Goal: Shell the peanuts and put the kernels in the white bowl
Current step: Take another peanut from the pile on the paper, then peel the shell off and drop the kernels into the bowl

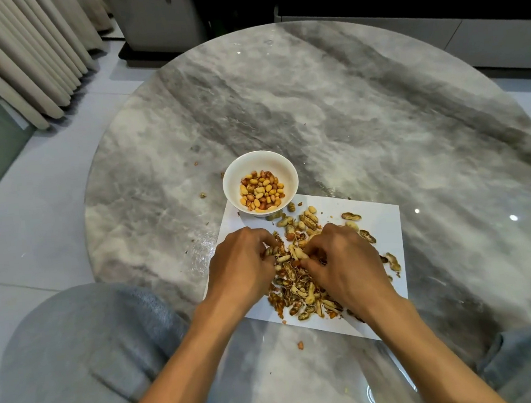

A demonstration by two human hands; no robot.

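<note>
peanuts [294, 253]: pinched between my two grips over the paper [385, 223]
left grip [241, 264]: fingers curled on a pod
right grip [343, 258]: pinching the same pod
white bowl [260, 182]: kernels inside, at 11 o'clock on the surface [345, 98]

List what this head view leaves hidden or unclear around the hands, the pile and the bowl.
- What the left hand and right hand grip: curled fingers cover it; only shell ends show.
- Paper: its near-left corner lies under the left wrist, its near-right part under the right forearm.
- Shell pile: too jumbled to tell whole peanuts from empty shells.
- Bowl: its foot is hidden by its own body.
- Specks on the table: too small to identify.
</note>
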